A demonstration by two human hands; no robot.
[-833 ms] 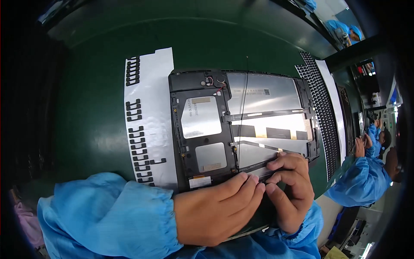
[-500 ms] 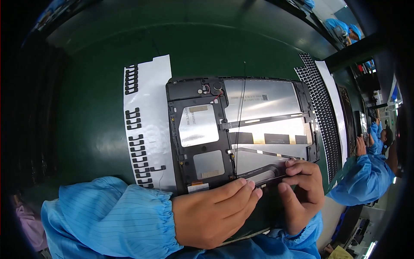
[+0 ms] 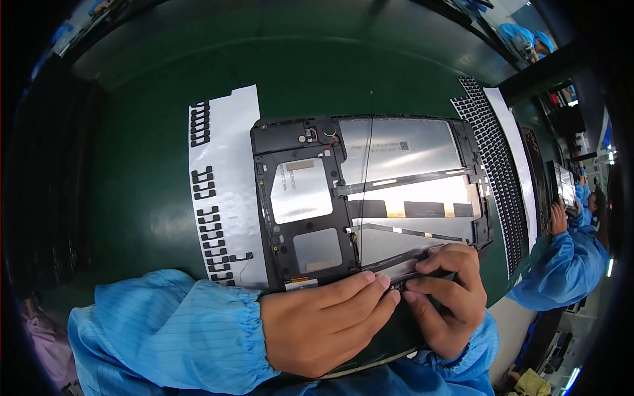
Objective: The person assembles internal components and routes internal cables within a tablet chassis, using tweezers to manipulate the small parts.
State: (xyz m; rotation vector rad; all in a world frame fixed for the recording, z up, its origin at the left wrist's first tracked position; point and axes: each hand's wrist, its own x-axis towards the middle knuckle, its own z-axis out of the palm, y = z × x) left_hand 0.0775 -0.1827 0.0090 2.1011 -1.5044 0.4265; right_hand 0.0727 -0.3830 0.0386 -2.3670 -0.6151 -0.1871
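Observation:
An opened tablet [image 3: 408, 158], black-framed with bare silver plates, lies on the green work table. A thin dark wire [image 3: 367, 171] runs across it from beyond the far edge to the near edge. My left hand [image 3: 323, 323] grips the tablet's near edge, fingers close together over the rim. Right beside those fingertips, my right hand [image 3: 452, 294] is closed in a pinch at the same edge. Its curled fingers and thumb hide what lies between them. A flat black ribbon cable [image 3: 416, 232] slants across the silver plate just beyond my hands.
Left of the tablet lies a white backing sheet [image 3: 231, 158] with several black C-shaped stickers. To the right stands a sheet of small black pieces [image 3: 495, 165] beside a white strip [image 3: 512, 142]. Farther right, a co-worker in a blue sleeve [image 3: 564, 270] handles a tablet [image 3: 564, 183].
My right hand has slid left toward my left fingertips, its fingers curling closer together. The tablet has shifted very slightly. The co-worker's hand at the right has moved up a little.

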